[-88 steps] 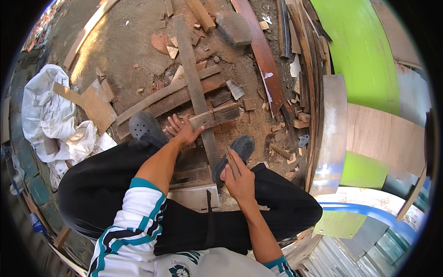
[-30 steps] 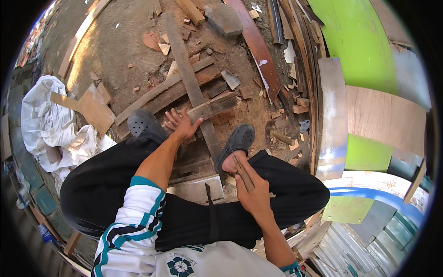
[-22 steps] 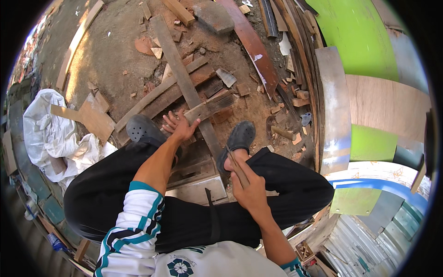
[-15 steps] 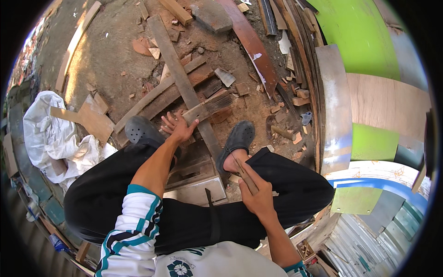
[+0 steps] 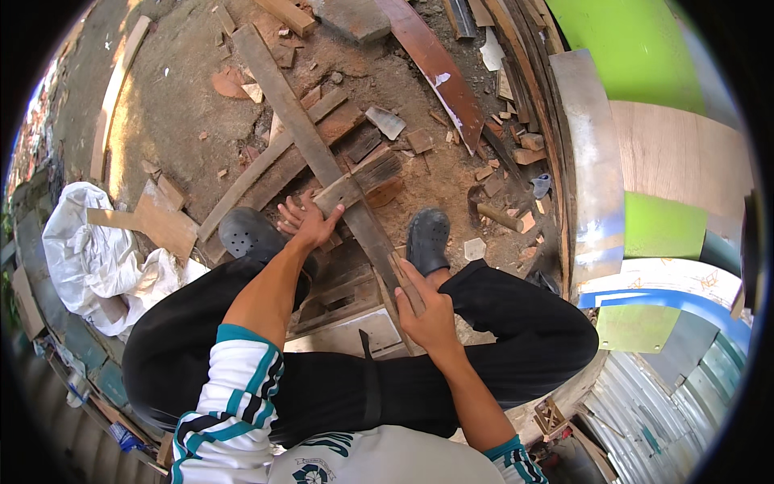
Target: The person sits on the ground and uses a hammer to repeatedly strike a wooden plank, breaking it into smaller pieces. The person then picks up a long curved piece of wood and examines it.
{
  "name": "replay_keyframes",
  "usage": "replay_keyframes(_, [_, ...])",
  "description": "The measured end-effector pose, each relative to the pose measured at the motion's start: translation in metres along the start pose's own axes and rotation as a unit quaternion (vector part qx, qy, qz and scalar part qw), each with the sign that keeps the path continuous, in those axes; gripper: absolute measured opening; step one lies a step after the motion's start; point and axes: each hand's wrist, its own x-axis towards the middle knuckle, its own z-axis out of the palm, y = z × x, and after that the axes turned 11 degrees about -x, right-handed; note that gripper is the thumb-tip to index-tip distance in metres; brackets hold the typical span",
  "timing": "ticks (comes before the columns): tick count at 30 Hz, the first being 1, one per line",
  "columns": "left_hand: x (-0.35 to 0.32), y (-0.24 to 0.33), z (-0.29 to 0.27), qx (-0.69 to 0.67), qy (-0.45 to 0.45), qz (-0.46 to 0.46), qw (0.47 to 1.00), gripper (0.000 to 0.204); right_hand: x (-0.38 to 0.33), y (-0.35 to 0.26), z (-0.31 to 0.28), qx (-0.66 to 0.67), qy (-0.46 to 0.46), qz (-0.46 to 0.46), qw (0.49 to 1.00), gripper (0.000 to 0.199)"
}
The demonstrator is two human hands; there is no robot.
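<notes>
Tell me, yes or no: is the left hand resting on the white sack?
No, the left hand presses on a short wooden piece lying across the long plank; the white sack lies apart.

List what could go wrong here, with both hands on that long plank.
1. The left hand presses a short wood piece lying loose across the long plank; it could slip or pivot.
2. The right hand grips rough plank edges: splinters are likely.
3. Scattered offcuts by the clogs may cause tripping.
</notes>
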Motion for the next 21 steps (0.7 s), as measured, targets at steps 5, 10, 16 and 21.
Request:
replay_keyframes(5, [-0.005, -0.008, 0.002, -0.002, -0.022, -0.009, 1.0, 0.112, 0.003, -0.01, -0.019, 0.039, -0.074, 0.03, 0.996, 0.05])
replay_keyframes(10, [-0.002, -0.002, 0.0, -0.02, -0.006, 0.001, 1.0, 0.115, 0.012, -0.02, -0.017, 0.107, -0.144, 0.084, 0.98, 0.047])
replay_keyframes(16, [-0.004, 0.015, -0.009, -0.014, -0.007, -0.046, 0.999, 0.121, 0.022, -0.024, 0.002, 0.14, -0.138, 0.115, 0.974, 0.045])
replay_keyframes(21, [-0.001, 0.014, -0.009, -0.02, -0.009, -0.055, 0.998, 0.122, 0.019, -0.019, -0.001, 0.111, -0.091, 0.132, 0.981, 0.04])
